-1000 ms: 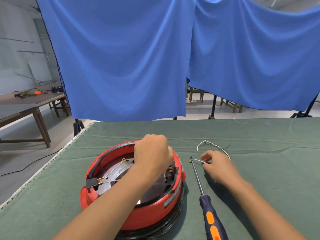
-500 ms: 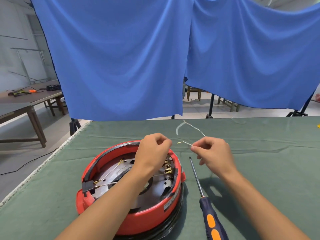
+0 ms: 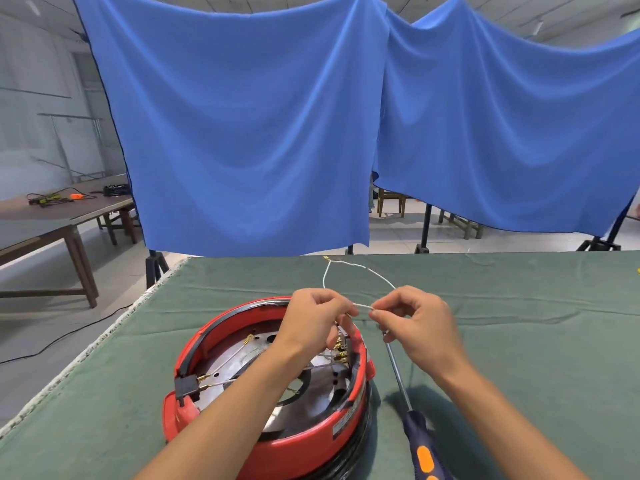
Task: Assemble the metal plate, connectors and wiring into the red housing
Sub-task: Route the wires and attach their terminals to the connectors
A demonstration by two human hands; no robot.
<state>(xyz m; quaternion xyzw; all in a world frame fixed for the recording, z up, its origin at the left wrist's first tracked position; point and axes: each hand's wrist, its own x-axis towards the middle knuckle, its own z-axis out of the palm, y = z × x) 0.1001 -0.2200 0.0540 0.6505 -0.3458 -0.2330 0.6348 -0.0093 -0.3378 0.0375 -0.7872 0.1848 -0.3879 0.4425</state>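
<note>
1. Housing [image 3: 221,344], red, near left on table [image 3: 519,341]; metal plate [image 3: 322,403] already seated inside, several wires [image 3: 225,364] and brass connectors [image 3: 341,356] fitted.
2. Loose wire [image 3: 360,268] pinched between left hand [image 3: 311,323] and right hand [image 3: 415,323] above far rim, not yet attached.
3. Screwdriver [image 3: 412,420] untouched, right of housing.

This looked like a workshop or industrial hall set up for bench work. Under the hands lay a work table [image 3: 519,341] covered in green cloth, with a screwdriver [image 3: 415,431] just below the right hand. Beyond the hands hung blue sheets [image 3: 242,133] on black stands [image 3: 424,233], and far to the left of the hands stood wooden tables [image 3: 69,216] with tools and cables [image 3: 55,198] on a bare concrete floor [image 3: 52,327].
</note>
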